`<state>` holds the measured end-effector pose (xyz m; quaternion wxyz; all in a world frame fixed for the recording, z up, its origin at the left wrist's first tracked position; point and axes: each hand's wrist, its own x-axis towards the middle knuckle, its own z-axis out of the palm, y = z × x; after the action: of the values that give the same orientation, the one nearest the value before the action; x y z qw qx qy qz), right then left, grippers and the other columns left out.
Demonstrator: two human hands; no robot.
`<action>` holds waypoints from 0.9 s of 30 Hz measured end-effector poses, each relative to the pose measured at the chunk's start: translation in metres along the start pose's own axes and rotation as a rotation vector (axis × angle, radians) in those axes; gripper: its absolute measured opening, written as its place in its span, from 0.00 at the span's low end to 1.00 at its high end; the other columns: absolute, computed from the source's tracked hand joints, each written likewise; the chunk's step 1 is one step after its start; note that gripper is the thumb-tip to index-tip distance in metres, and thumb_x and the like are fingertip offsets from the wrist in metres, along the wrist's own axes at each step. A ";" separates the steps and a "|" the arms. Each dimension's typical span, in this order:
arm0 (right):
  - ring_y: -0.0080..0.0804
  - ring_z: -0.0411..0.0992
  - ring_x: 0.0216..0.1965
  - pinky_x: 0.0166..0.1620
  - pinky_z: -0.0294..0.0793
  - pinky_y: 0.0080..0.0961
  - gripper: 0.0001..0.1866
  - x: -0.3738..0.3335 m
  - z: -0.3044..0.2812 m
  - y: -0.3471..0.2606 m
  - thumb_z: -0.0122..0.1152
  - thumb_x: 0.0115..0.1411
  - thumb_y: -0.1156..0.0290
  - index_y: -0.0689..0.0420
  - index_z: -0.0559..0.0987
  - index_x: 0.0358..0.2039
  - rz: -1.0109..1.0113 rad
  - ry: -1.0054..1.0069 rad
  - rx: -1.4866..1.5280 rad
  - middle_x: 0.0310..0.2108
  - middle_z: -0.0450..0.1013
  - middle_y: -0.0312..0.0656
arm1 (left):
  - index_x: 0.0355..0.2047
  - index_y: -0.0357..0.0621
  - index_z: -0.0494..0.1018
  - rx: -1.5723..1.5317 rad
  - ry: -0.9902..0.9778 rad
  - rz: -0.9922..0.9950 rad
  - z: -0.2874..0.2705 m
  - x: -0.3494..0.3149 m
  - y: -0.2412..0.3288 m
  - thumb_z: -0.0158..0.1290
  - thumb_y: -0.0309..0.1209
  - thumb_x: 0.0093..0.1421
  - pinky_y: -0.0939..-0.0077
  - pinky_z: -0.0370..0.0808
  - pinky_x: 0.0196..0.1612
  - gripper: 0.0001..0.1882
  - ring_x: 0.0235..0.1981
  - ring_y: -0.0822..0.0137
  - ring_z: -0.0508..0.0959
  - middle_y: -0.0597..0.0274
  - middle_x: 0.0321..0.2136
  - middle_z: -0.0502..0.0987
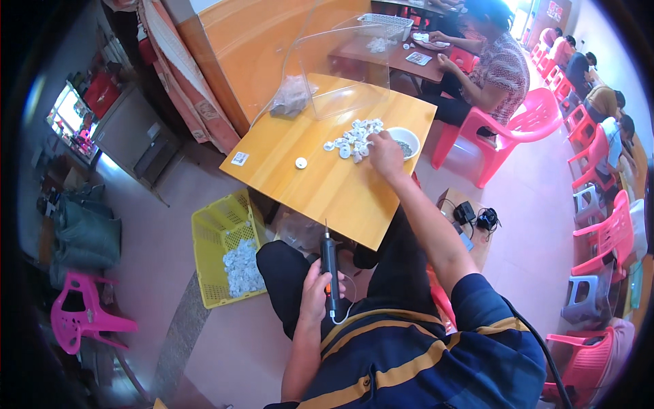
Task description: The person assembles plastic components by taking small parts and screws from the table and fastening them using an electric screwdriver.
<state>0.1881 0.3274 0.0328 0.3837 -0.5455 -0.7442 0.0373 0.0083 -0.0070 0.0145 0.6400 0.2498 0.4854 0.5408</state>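
Observation:
My left hand is closed around a black electric screwdriver with an orange switch. Its thin bit points up toward the table's front edge, and a white cord loops from its lower end. Over the table, my right hand has its fingers curled down between a heap of small white plastic parts and a white bowl. Whatever its fingertips hold, if anything, is too small to make out. Small grey pieces lie in the bowl. A single round white part sits apart on the wood.
A clear plastic shield and a plastic bag stand at the far side of the wooden table. Left of my legs is a yellow crate with white parts. A person sits at another table beyond a pink chair.

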 end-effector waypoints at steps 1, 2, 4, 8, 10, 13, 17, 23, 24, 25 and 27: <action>0.49 0.79 0.41 0.44 0.78 0.43 0.08 0.010 -0.006 0.015 0.62 0.60 0.69 0.51 0.84 0.40 0.037 0.003 -0.058 0.41 0.77 0.47 | 0.65 0.38 0.60 0.004 -0.007 -0.007 0.001 0.001 0.003 0.43 0.28 0.65 0.72 0.81 0.32 0.27 0.29 0.65 0.81 0.53 0.36 0.79; 0.50 0.79 0.39 0.44 0.79 0.43 0.07 0.020 -0.015 0.031 0.61 0.60 0.68 0.52 0.85 0.36 0.021 -0.031 -0.129 0.37 0.78 0.48 | 0.65 0.38 0.60 0.003 -0.015 -0.009 0.003 0.001 0.004 0.43 0.28 0.65 0.72 0.81 0.32 0.27 0.29 0.65 0.81 0.53 0.36 0.79; 0.50 0.79 0.38 0.44 0.79 0.43 0.08 0.034 -0.026 0.056 0.60 0.59 0.67 0.53 0.86 0.33 0.088 -0.091 -0.242 0.36 0.79 0.49 | 0.64 0.38 0.60 0.009 -0.019 -0.011 0.005 0.003 0.004 0.43 0.28 0.65 0.72 0.81 0.32 0.26 0.29 0.65 0.81 0.54 0.36 0.79; 0.47 0.81 0.39 0.45 0.82 0.41 0.08 0.044 -0.034 0.066 0.64 0.55 0.65 0.50 0.87 0.33 0.140 -0.455 -0.432 0.36 0.82 0.49 | 0.64 0.38 0.60 -0.010 -0.035 -0.017 0.002 0.005 0.000 0.43 0.28 0.65 0.72 0.81 0.32 0.26 0.29 0.66 0.81 0.54 0.36 0.79; 0.47 0.82 0.38 0.45 0.82 0.41 0.09 0.047 -0.030 0.076 0.64 0.54 0.65 0.51 0.88 0.32 0.121 -0.463 -0.475 0.35 0.82 0.49 | 0.65 0.38 0.59 -0.005 -0.053 -0.025 0.004 0.008 0.000 0.43 0.28 0.66 0.72 0.81 0.31 0.26 0.28 0.66 0.81 0.54 0.36 0.79; 0.46 0.82 0.40 0.44 0.83 0.40 0.10 0.050 -0.026 0.072 0.62 0.56 0.66 0.55 0.87 0.35 0.078 -0.508 -0.516 0.37 0.83 0.50 | 0.64 0.39 0.59 -0.019 -0.042 -0.022 0.000 0.007 -0.003 0.43 0.28 0.66 0.72 0.81 0.31 0.26 0.28 0.66 0.81 0.54 0.36 0.79; 0.46 0.82 0.37 0.44 0.82 0.41 0.10 0.050 -0.021 0.084 0.62 0.56 0.65 0.55 0.87 0.33 0.036 -0.465 -0.538 0.34 0.82 0.50 | 0.64 0.39 0.59 -0.028 -0.042 -0.016 0.000 0.006 -0.003 0.43 0.28 0.67 0.72 0.81 0.31 0.25 0.28 0.66 0.81 0.53 0.36 0.79; 0.49 0.82 0.36 0.43 0.81 0.42 0.12 0.050 -0.029 0.078 0.62 0.58 0.62 0.56 0.86 0.34 0.046 -0.403 -0.486 0.33 0.82 0.52 | 0.64 0.40 0.59 -0.045 -0.048 -0.009 0.000 0.006 -0.001 0.43 0.28 0.67 0.72 0.81 0.31 0.25 0.28 0.66 0.81 0.54 0.36 0.79; 0.49 0.82 0.36 0.43 0.81 0.42 0.12 0.049 -0.033 0.076 0.62 0.58 0.62 0.56 0.86 0.34 0.043 -0.409 -0.487 0.33 0.82 0.52 | 0.64 0.40 0.60 -0.049 -0.055 -0.019 0.001 0.005 0.000 0.44 0.28 0.67 0.74 0.80 0.31 0.25 0.28 0.68 0.80 0.55 0.35 0.79; 0.48 0.82 0.37 0.44 0.82 0.42 0.12 0.049 -0.036 0.066 0.63 0.58 0.63 0.57 0.86 0.36 0.072 -0.410 -0.412 0.35 0.82 0.51 | 0.64 0.40 0.60 -0.059 -0.050 -0.025 0.000 0.003 0.000 0.45 0.28 0.67 0.76 0.80 0.31 0.25 0.28 0.70 0.80 0.57 0.35 0.79; 0.47 0.82 0.38 0.45 0.82 0.41 0.13 0.048 -0.039 0.060 0.64 0.58 0.63 0.57 0.86 0.37 0.102 -0.414 -0.346 0.37 0.82 0.51 | 0.64 0.40 0.60 -0.059 -0.048 -0.028 0.000 0.002 0.003 0.45 0.27 0.67 0.76 0.80 0.31 0.25 0.28 0.70 0.80 0.56 0.35 0.78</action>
<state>0.2540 0.3778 0.0570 0.1222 -0.6204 -0.7737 0.0396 0.0071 -0.0045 0.0165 0.6659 0.2371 0.4571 0.5398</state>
